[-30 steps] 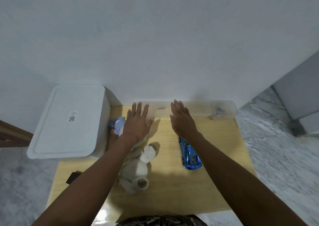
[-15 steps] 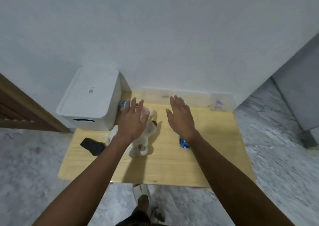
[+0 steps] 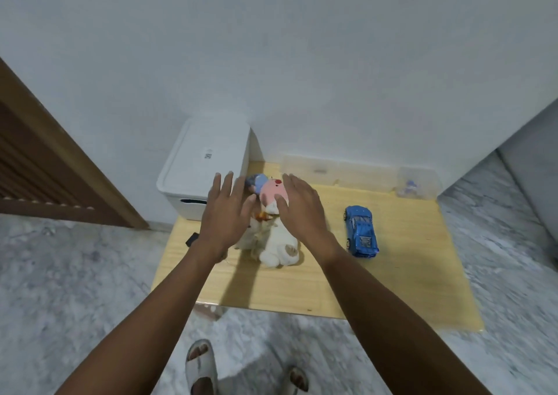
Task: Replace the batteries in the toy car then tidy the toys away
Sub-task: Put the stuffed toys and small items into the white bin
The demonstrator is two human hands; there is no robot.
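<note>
While two hands hover, one toy car sits.

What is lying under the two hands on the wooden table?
Under the left hand and right hand lies a pile of soft toys: a white plush animal and a pink-faced doll with a blue cap. The hands cover the pile's middle, so the rest cannot be seen.

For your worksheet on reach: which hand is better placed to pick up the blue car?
The right hand. It is open above the plush toys, on the car's side, nothing between. The left hand would have to cross over.
</note>
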